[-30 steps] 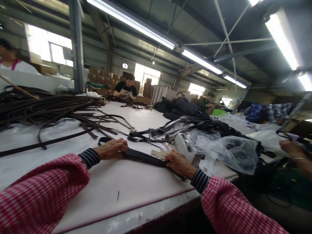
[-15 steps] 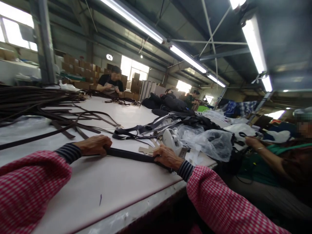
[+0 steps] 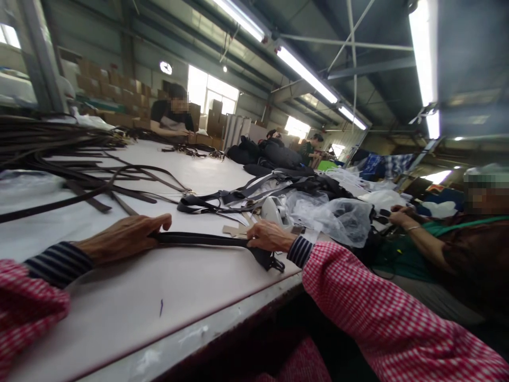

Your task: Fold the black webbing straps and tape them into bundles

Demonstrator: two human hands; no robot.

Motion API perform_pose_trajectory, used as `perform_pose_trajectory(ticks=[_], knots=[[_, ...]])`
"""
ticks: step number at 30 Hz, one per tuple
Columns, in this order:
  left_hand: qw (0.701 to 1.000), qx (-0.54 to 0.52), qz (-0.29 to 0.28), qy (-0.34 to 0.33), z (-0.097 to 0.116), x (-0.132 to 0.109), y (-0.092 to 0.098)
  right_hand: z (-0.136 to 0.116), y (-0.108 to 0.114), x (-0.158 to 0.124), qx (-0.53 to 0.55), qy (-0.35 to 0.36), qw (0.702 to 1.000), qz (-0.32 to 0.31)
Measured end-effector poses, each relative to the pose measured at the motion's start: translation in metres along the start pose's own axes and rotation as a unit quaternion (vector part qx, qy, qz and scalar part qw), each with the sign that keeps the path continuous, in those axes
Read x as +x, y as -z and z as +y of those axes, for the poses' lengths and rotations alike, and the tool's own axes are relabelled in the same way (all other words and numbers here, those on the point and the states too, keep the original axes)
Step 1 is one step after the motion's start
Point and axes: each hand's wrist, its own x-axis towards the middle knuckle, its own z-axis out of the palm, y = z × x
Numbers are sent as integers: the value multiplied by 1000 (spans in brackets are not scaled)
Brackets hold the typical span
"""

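A black strap (image 3: pixel 201 240) lies flat across the white table (image 3: pixel 139 297) between my two hands. My left hand (image 3: pixel 125 237) rests on its left end with the fingers stretched forward and lying nearly flat, pressing the strap down. My right hand (image 3: pixel 269 237) grips the strap near its right end, fingers closed around it. Just beyond that hand the strap ends in a dark metal clip (image 3: pixel 274 262) close to the table's front edge. Both my sleeves are red-and-white check with striped cuffs.
A heap of dark straps (image 3: pixel 59 154) fills the table's left. More black straps (image 3: pixel 222 201), a white device (image 3: pixel 274 212) and clear plastic bags (image 3: pixel 334 217) lie past my right hand. A co-worker's hand (image 3: pixel 400 217) works at the right; other people sit farther back.
The view has swung right and down. My left hand has gone from a fist on the strap to flat, extended fingers. The strap's clip end now shows beside my right hand.
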Motion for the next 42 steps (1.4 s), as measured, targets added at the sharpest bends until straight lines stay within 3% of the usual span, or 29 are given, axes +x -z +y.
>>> perform_pose_trajectory(ticks=[6, 10, 15, 23, 26, 29, 31, 34, 36, 37, 39, 41, 42], knots=[[999, -11, -39, 9, -21, 1, -13, -6, -9, -18, -2, -13, 1000, 4], [999, 9, -45, 8, -15, 3, -11, -14, -21, -23, 6, 0, 999, 47], [999, 27, -40, 18, 3, 1, -2, -16, -34, -18, 1, -14, 999, 44], [993, -48, -109, -2, -12, -18, 29, 5, -44, -14, 127, -13, 989, 77], [993, -68, -88, 26, -1, -21, 32, 6, -45, -15, 151, -16, 985, 80], [987, -132, -80, 48, 25, -18, 23, 3, -42, -15, 176, -7, 981, 76], [966, -226, -115, 43, 45, -13, 14, -1, -39, -13, 202, 7, 977, 69], [884, -410, -221, 41, 69, -5, 2, -8, -36, -8, 240, 24, 969, 54], [840, -463, -283, 21, 80, 0, -2, -13, -34, -6, 251, 32, 966, 45], [844, -448, -295, 2, 84, 2, -3, -15, -34, -5, 252, 37, 966, 42], [901, -343, -261, -54, 91, 3, -5, -18, -33, -4, 246, 47, 967, 38], [960, -191, -167, -121, 98, 2, -6, -20, -31, -4, 239, 58, 969, 37], [974, -121, -116, -154, 100, 1, -7, -20, -31, -4, 235, 64, 969, 37]])
